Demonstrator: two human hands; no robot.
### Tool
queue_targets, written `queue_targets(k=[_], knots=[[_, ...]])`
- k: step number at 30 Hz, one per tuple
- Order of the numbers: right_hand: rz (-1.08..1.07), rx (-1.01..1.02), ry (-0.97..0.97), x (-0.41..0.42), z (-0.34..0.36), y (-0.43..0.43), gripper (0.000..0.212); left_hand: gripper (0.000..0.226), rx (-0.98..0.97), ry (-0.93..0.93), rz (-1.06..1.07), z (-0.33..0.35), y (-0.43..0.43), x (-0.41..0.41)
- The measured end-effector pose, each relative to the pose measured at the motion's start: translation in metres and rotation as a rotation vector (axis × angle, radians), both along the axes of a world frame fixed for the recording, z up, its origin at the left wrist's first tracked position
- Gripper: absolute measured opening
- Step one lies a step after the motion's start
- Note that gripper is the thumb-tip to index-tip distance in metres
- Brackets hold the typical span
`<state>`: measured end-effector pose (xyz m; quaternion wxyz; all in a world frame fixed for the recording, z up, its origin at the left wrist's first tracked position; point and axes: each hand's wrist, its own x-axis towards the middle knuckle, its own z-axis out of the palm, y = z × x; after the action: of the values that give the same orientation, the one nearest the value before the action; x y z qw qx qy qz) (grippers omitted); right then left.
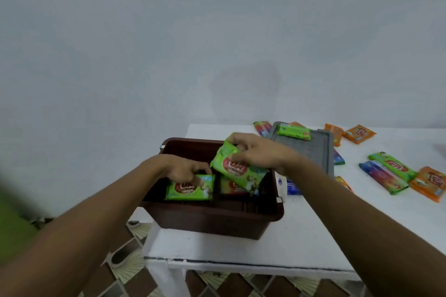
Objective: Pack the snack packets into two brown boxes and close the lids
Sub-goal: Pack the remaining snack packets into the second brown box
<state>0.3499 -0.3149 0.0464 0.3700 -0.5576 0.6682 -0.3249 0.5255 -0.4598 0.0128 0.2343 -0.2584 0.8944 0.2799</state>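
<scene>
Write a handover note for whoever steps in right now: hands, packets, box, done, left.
Left hand: inside the brown box, fingers gripping the top edge of the flat green packet on the box's left side.
Right hand: grips the tilted green packet over the box's right side, not yet laid down.
Done: at least two packets lie in the box.
Left: loose packets on the white table, plus a long green packet on top of the grey lid behind the box. The lid is not on. The second box is not in view.
</scene>
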Motion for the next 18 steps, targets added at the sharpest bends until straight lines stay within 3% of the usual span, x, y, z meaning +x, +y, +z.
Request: queue_targets(k=[4, 6, 10, 18], knots=[[0.256, 0.209, 0.546, 0.017, -0.037, -0.013, 0.032, 0.032, -0.068, -0.038, -0.150, -0.017, -0.006, 0.015], [0.285, 0.290, 0.577, 0.019, -0.048, -0.012, 0.037, 0.045, -0.135, -0.037, -0.198, -0.021, -0.007, 0.019], [0.336, 0.402, 0.644, 0.024, -0.061, -0.011, 0.042, 0.028, -0.210, -0.021, -0.294, -0.025, -0.012, 0.018], [0.371, 0.444, 0.743, 0.029, -0.059, -0.010, 0.037, 0.033, -0.220, -0.050, -0.417, -0.032, -0.012, 0.021]])
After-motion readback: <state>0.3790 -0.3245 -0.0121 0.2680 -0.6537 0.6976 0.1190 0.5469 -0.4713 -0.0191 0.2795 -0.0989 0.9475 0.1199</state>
